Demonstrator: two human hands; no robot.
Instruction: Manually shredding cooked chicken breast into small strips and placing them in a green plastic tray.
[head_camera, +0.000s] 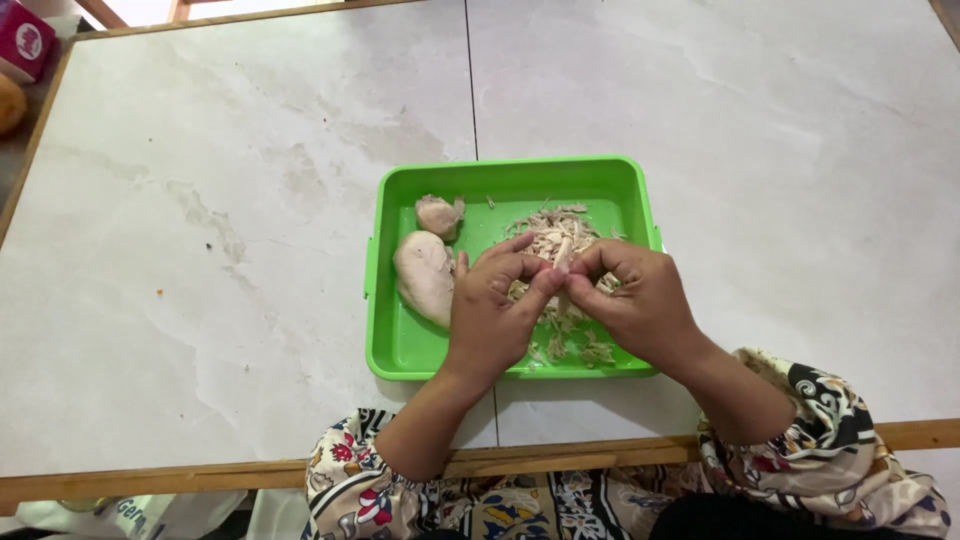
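Sleeves: patterned cloth (830, 440) covers both forearms at the near edge of the table, where a wooden rim (560, 465) runs across.
Left hand: the left hand (492, 305) hangs over the near middle of the tray, fingers curled in, thumb and fingertips pinched on a pale strip of chicken (562, 258).
Right hand: the right hand (638, 300) meets it from the other side, fingers also pinched on the same strip — the two hands touch at the fingertips.
Step in hand: by my judgement this is shredding cooked chicken by hand; the strip is gripped at both ends and set to be pulled apart.
Shredded pile: loose shreds (560, 330) lie in the right half of the tray, right under and behind the hands.
Whole pieces: a large smooth chicken piece (424, 275) lies in the left half, just beside the left hand; a smaller chunk (438, 215) sits beyond it, near the far wall.
Tray: a green plastic tray (510, 170) holds it all, standing on the pale marbled table (230, 200).
Next move calls for: a gentle pull along the grain, kept low over the tray so shreds drop inside — then, likely, a reach for the large piece.
Far corner: a red box (25, 42) sits at the table's far left edge.
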